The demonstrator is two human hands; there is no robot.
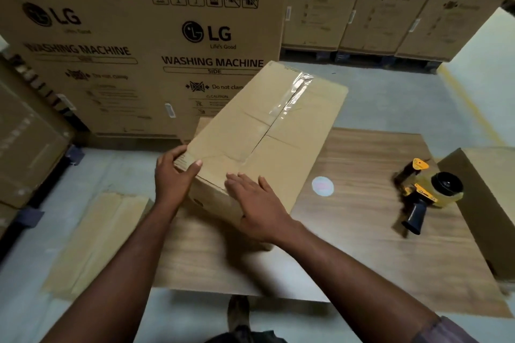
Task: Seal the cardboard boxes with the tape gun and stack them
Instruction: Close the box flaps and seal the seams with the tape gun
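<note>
the cardboard box (267,131) sits tilted on the table (362,231). left hand (174,175) grips its corner, right hand (257,203) lies flat. better press the seam before taking the tape gun (426,193) nearby.

Tan box (267,131), yellow/black tape gun (429,192)

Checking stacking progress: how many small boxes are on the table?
2. One central box, held by the left hand and right hand; a second box at the table's right edge beside the tape gun, cropped. Others may be hidden.

Two small boxes (264,133), one tape gun (430,193)
</note>
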